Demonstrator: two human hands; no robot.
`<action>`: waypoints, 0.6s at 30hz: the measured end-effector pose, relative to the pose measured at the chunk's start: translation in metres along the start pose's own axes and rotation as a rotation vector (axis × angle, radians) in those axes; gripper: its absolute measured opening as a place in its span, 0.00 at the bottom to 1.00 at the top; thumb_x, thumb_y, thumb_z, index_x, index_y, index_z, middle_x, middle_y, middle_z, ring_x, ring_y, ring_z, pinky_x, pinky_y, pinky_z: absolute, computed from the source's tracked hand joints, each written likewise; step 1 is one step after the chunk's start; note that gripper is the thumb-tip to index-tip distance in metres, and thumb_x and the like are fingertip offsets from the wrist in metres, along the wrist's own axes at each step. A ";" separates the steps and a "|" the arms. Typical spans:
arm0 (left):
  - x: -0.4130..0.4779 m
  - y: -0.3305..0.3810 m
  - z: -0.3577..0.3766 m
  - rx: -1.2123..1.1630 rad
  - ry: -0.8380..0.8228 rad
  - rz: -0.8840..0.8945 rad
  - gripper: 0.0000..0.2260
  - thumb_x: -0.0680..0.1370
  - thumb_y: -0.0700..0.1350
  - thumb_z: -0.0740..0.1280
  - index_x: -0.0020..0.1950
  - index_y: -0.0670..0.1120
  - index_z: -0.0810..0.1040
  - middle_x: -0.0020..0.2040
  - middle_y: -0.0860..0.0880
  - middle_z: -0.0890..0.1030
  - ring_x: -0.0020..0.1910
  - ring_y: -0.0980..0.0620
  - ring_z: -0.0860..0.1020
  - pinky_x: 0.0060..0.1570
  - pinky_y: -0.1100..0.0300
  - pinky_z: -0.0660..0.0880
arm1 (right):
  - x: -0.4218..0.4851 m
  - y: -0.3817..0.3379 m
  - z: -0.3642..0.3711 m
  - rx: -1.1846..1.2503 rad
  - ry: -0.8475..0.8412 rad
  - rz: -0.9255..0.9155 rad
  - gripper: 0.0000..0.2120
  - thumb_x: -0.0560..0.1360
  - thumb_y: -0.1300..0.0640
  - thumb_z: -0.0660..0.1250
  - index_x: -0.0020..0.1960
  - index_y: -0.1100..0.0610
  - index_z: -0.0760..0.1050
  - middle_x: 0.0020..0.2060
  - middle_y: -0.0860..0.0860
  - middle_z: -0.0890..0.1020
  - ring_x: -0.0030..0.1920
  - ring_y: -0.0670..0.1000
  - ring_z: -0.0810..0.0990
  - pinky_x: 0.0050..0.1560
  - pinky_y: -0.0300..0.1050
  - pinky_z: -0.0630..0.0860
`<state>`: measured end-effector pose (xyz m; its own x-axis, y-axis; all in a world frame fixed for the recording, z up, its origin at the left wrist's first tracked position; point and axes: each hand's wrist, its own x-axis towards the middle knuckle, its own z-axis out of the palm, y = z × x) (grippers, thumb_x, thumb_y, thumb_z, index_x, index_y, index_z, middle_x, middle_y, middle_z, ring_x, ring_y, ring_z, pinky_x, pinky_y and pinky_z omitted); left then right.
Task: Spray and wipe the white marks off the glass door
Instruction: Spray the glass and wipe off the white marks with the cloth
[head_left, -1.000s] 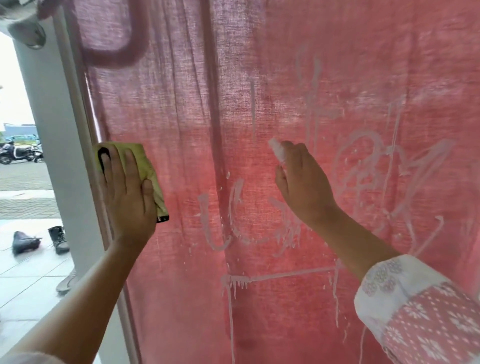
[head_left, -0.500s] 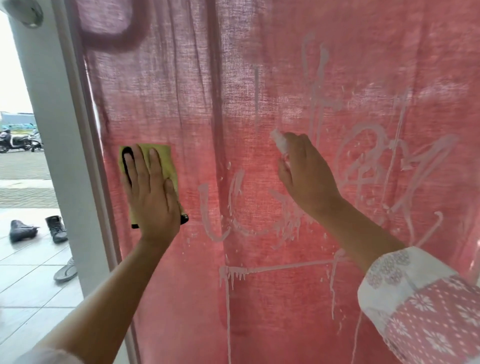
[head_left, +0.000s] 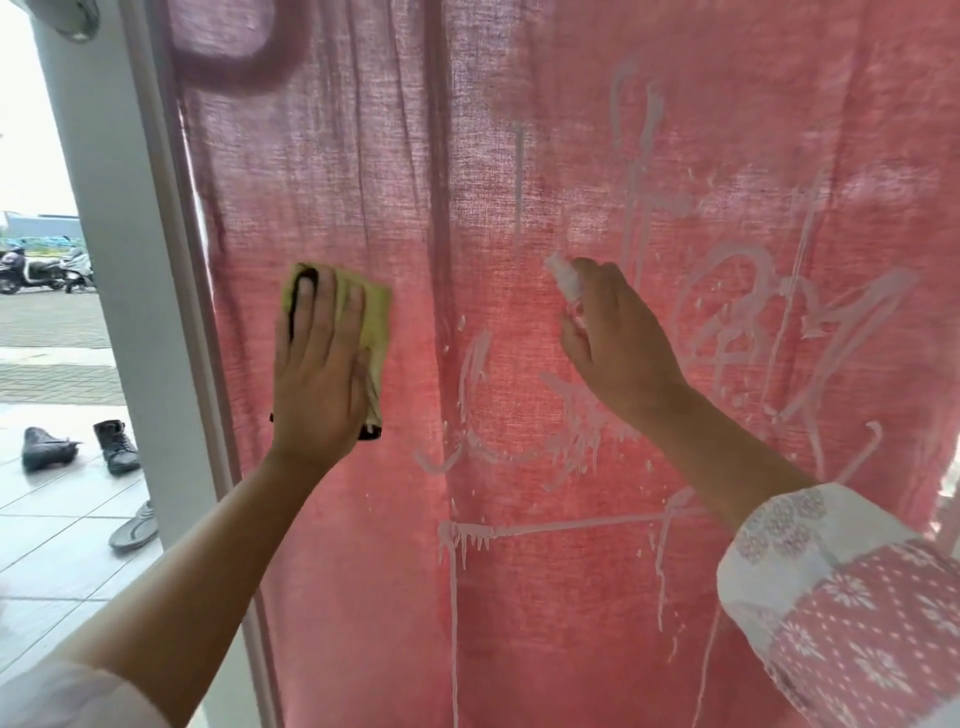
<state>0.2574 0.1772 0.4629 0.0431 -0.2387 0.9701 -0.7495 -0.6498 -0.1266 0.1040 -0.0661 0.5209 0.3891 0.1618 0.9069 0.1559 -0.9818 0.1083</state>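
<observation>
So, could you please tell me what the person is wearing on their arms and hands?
Both the left hand and the right hand are bare: no gloves, rings or watch show. The right sleeve is pink with white flowers and ends in a pale cuff with a faint floral print. The left sleeve is plain and pale, barely in frame.

Two hands, left hand (head_left: 317, 384) and right hand (head_left: 618, 353), one cloth (head_left: 371, 322), one spray bottle (head_left: 563, 278), one glass door (head_left: 158, 218), one curtain (head_left: 337, 182), two boots (head_left: 44, 448), one grey shoe (head_left: 135, 527), two scooters (head_left: 28, 270), several white marks (head_left: 727, 322)
</observation>
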 end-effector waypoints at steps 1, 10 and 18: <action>0.011 0.000 -0.001 -0.020 0.050 -0.092 0.23 0.82 0.43 0.52 0.77 0.38 0.56 0.76 0.36 0.55 0.77 0.40 0.50 0.75 0.43 0.47 | 0.000 -0.002 -0.002 0.023 0.000 0.024 0.25 0.76 0.65 0.63 0.72 0.62 0.62 0.55 0.60 0.75 0.45 0.56 0.77 0.40 0.45 0.74; -0.055 -0.009 0.003 -0.044 -0.057 0.031 0.23 0.82 0.42 0.53 0.75 0.36 0.58 0.76 0.35 0.56 0.77 0.36 0.51 0.74 0.39 0.50 | -0.005 -0.046 0.006 0.156 -0.031 0.082 0.31 0.73 0.65 0.64 0.75 0.54 0.61 0.41 0.53 0.73 0.32 0.53 0.73 0.32 0.50 0.77; -0.015 -0.045 -0.027 -0.013 -0.089 0.027 0.23 0.83 0.45 0.50 0.76 0.37 0.55 0.76 0.35 0.54 0.77 0.40 0.48 0.75 0.43 0.48 | -0.020 -0.054 0.021 0.205 -0.056 0.164 0.27 0.75 0.64 0.64 0.72 0.56 0.64 0.44 0.56 0.76 0.32 0.55 0.76 0.32 0.53 0.78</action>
<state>0.2728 0.2293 0.4601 0.0804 -0.3197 0.9441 -0.7599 -0.6326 -0.1495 0.1066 -0.0139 0.4886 0.4732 0.0131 0.8809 0.2648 -0.9558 -0.1280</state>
